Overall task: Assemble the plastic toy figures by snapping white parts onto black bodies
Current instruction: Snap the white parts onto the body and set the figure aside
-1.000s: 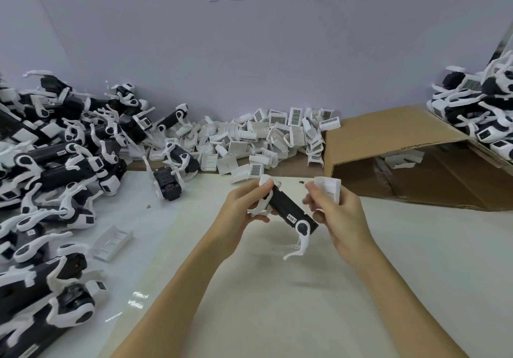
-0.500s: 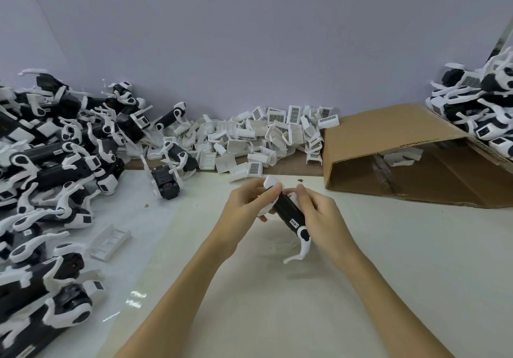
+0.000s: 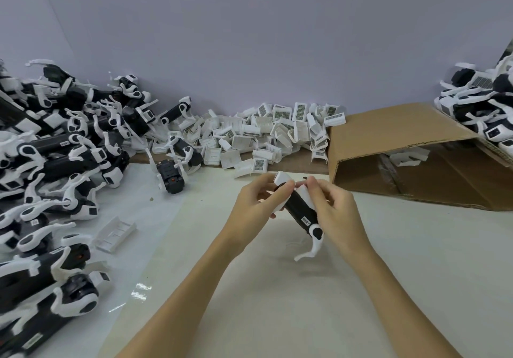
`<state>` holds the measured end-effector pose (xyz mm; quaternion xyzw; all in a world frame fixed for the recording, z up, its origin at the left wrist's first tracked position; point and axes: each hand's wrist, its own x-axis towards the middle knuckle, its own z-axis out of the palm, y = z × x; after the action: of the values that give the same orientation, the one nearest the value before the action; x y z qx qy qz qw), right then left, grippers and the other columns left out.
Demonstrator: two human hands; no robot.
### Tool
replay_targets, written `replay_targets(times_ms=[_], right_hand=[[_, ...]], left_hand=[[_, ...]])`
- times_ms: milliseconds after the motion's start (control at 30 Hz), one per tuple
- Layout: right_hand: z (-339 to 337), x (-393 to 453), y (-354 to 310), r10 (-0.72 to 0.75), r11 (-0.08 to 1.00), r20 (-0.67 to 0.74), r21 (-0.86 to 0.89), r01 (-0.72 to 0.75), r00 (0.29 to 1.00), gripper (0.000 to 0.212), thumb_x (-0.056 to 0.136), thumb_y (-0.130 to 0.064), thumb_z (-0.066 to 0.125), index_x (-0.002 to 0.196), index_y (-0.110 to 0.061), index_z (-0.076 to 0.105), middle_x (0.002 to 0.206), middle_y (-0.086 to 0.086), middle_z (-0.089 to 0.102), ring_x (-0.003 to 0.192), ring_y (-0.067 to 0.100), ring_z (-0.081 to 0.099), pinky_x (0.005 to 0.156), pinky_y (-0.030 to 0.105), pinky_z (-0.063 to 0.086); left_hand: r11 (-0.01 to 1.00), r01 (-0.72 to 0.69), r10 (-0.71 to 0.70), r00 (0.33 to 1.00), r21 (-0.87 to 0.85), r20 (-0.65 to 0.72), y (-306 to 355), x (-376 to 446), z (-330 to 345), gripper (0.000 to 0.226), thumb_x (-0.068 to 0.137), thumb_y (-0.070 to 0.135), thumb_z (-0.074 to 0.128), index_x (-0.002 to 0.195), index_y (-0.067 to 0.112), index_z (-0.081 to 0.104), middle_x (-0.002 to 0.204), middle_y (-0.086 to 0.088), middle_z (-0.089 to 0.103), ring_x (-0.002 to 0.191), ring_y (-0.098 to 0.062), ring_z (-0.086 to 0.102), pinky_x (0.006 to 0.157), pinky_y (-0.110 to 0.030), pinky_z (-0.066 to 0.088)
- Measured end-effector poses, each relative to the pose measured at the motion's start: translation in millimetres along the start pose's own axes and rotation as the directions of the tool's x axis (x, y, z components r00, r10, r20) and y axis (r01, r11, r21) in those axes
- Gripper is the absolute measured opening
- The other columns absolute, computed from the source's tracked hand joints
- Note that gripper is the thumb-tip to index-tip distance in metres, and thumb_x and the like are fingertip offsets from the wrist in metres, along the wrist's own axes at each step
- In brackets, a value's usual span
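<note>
over the desk, left hand grips the black body steady so right hand pinches the white part on.

At centre frame, two hands meet above a table, the left hand and right hand on either side of a toy body. A heap of figures fills the left edge. A pile of parts lies behind, along the wall. A box lies at the right, more figures at its upper right.
</note>
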<state>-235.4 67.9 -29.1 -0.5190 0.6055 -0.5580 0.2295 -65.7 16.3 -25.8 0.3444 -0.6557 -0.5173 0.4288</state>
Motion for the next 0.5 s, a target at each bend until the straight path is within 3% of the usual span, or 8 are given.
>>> replay_targets(times_ms=[100,167,233,333,500], right_hand=[[5.2,-6.3,-2.1,-0.053,0.997,0.16,-0.052,0.062,0.986,0.036,0.109,-0.047,0.045,0.121,-0.028,0.073,0.1,-0.008,0.077,0.099,0.009,0.072,0.09,0.042,0.059],[9.3,-9.2,-0.9,-0.062,0.993,0.279,-0.078,0.087,0.958,0.041,0.107,-0.046,0.052,0.144,-0.03,0.058,0.128,-0.011,0.07,0.122,0.005,0.063,0.106,0.039,0.051],[12.8,-11.5,0.7,-0.054,0.97,0.344,-0.205,0.131,0.937,0.062,0.1,-0.042,0.065,0.156,-0.033,0.04,0.143,-0.01,0.06,0.132,0.01,0.055,0.111,0.039,0.048],[13.8,-14.4,1.3,-0.091,0.907,0.301,-0.369,0.204,0.949,0.07,0.099,-0.03,0.069,0.158,-0.034,0.032,0.151,-0.009,0.053,0.134,0.017,0.054,0.111,0.039,0.048],[17.6,-18.1,-2.1,-0.175,0.853,0.259,-0.442,0.278,0.95,0.068,0.102,-0.027,0.065,0.16,-0.025,0.03,0.158,-0.007,0.046,0.139,0.02,0.051,0.112,0.039,0.046]], left_hand=[[1.0,-0.005,0.006,0.997,0.013,-0.082,-2.4,0.0,0.0,0.024,0.093,0.058,0.066,0.1,0.037,0.075,0.09,0.006,0.074,0.081,-0.014,0.067,0.071,-0.026,0.051],[1.0,0.007,-0.008,0.993,-0.007,-0.12,-2.0,1.0,-2.1,0.024,0.092,0.059,0.066,0.093,0.037,0.075,0.088,0.005,0.072,0.08,-0.013,0.066,0.071,-0.025,0.051],[1.0,0.024,-0.025,0.991,-0.011,-0.133,-1.3,1.4,-4.7,0.03,0.091,0.06,0.066,0.093,0.031,0.074,0.088,0.002,0.073,0.08,-0.013,0.066,0.07,-0.026,0.051],[1.0,0.026,-0.025,0.994,0.004,-0.109,-2.3,0.5,-3.1,0.035,0.091,0.06,0.064,0.101,0.027,0.073,0.092,0.003,0.073,0.08,-0.013,0.068,0.071,-0.028,0.052],[0.994,-0.035,0.048,0.991,0.104,-0.124,-5.5,-0.9,4.9,0.047,0.088,0.07,0.06,0.112,0.032,0.071,0.093,0.008,0.072,0.087,-0.018,0.07,0.081,-0.045,0.057]])
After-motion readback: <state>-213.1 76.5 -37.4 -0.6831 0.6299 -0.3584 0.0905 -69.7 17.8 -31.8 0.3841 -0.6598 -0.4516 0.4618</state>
